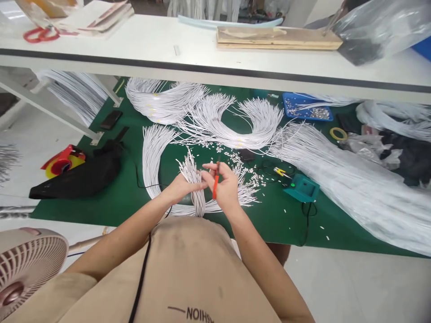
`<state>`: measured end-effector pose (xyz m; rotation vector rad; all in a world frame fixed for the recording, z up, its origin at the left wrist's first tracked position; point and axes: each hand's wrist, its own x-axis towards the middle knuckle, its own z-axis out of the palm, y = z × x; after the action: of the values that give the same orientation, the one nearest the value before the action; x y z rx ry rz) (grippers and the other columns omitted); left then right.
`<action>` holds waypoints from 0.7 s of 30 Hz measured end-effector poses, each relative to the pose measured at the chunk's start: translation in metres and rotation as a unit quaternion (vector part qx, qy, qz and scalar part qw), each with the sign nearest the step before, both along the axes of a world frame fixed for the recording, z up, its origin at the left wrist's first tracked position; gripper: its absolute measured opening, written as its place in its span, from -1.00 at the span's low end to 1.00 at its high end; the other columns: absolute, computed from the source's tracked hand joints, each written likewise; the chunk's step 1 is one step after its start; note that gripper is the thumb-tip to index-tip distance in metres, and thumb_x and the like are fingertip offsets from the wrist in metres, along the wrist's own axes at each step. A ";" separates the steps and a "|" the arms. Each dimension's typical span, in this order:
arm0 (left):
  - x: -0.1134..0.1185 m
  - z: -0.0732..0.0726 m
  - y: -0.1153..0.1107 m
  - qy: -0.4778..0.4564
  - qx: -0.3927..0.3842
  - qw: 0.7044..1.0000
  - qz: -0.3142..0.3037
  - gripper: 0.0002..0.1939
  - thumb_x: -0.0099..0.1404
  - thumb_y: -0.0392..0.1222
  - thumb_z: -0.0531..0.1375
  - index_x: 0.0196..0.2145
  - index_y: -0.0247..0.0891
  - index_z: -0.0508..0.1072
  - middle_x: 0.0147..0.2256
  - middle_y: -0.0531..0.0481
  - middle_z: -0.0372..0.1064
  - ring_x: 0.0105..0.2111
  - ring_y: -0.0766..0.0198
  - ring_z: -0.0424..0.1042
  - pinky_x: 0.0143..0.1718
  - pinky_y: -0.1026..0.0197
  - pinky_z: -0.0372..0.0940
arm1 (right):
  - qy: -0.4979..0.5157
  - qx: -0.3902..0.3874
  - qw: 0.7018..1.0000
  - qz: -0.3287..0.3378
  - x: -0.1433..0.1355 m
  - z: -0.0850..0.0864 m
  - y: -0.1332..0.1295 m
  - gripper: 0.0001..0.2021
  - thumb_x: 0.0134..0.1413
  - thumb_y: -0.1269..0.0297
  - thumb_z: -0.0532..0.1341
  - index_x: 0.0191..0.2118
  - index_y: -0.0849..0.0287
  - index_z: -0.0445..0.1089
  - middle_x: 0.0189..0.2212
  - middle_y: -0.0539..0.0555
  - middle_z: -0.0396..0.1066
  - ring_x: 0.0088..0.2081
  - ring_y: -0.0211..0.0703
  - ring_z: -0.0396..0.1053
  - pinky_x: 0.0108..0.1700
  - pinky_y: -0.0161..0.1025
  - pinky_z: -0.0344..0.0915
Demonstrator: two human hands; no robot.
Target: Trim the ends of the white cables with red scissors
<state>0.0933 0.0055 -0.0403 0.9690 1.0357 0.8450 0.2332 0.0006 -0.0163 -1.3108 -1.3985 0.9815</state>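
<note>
My left hand is wrapped round a bundle of white wires, whose cut ends fan out above my fingers. Just to its right, my right hand closes on a small hand tool with an orange-red handle. The tool's dark tip points away from me, and its exact kind is not clear. The fingers of both hands nearly meet at the wires. More white wires curve round on the left and come out beneath my right hand. Small whitish bits lie scattered beyond and beside my right hand.
On the green tabletop lie bundled white wires, a blue tray of small metal parts, a teal device, a tape dispenser and a black cloth. A white shelf crosses overhead. A fan stands lower left.
</note>
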 end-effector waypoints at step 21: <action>0.010 0.012 -0.021 -0.056 -0.027 0.998 0.023 -0.75 -0.05 -0.18 0.32 -0.43 -0.29 0.35 -0.47 0.02 0.37 -0.39 0.25 0.38 -0.29 0.17 0.22 | 0.371 -0.300 0.877 0.061 0.007 -0.019 -0.016 -0.74 -0.17 0.19 0.25 -0.66 0.21 0.23 -0.70 -0.09 0.14 -0.57 -0.35 0.14 -0.46 -0.33 0.09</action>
<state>0.1033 -0.0154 -0.0286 0.8466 0.9831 0.8950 0.2400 -0.0152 -0.0357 -1.0627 -0.5899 1.8643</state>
